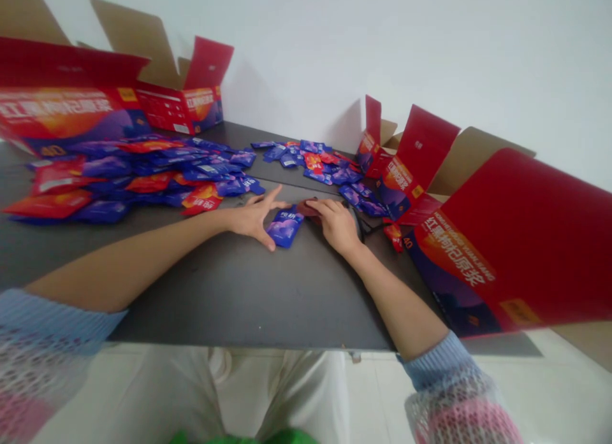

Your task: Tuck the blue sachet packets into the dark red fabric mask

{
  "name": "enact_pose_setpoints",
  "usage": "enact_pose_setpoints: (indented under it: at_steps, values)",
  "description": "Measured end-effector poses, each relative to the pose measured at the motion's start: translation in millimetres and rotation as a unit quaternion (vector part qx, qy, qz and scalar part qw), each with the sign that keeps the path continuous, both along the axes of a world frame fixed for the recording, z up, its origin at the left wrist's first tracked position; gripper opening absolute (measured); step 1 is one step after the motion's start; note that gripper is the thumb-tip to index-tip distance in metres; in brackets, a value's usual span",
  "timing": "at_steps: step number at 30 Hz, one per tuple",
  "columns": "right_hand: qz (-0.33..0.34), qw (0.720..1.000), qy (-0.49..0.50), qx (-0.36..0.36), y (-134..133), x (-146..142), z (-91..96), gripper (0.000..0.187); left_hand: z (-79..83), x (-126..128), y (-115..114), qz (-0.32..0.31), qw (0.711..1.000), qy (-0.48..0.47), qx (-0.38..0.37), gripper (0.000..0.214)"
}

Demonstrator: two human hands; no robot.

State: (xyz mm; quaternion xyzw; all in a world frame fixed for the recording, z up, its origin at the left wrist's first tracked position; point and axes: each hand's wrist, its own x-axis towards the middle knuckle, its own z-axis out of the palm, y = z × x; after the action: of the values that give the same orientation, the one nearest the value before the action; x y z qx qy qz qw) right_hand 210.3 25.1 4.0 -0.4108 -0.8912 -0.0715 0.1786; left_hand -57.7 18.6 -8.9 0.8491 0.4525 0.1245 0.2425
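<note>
Dark grey table (229,297) against a white wall (382,49), pale tiled floor (373,393) below. Nearest, two knitted sleeves (444,393) in blue and pink. Left hand (253,220): spread wide, thumb and fingers either side of the blue sachet's (285,228) upper left corner, which lies on the table between both hands. Right hand (336,225): fingers curved over a dark red item (308,208), too hidden to identify; grip cannot be told. Black cord (366,228) just beside that hand. Beyond: two heaps of blue and red sachets, left (153,173) and far (306,156). Flanking these, open red cartons, left (182,103) and right (507,240), flaps raised.
</note>
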Motion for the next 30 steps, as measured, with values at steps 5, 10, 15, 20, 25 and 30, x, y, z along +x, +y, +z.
enact_pose_setpoints:
  at_steps: [5,10,15,20,25,30]
  values:
    - [0.173,0.985,0.018,0.000,-19.9,-16.2,-0.8,0.039,-3.1,-0.6,2.7,0.000,1.000,0.013,0.002,0.163]
    - [0.153,0.987,-0.053,0.008,-27.3,-26.8,-5.8,0.039,-5.8,-3.0,3.8,-0.014,1.000,0.015,0.020,0.161]
    - [0.032,0.998,-0.062,-0.003,-9.5,-16.4,-9.2,0.043,-2.9,-3.6,2.5,-0.017,1.000,0.016,0.013,0.157]
    - [0.002,1.000,0.012,0.001,5.8,-4.8,-15.5,0.041,-1.1,-2.2,2.1,-0.020,1.000,0.014,0.010,0.158]
    - [0.085,0.987,0.128,0.045,2.0,-6.9,-16.0,0.042,-3.8,-4.4,3.4,-0.017,1.000,0.011,0.021,0.157]
    - [0.180,0.981,0.036,0.067,-12.1,-18.0,-16.8,0.042,-6.6,-5.2,5.2,-0.014,1.000,0.008,0.016,0.160]
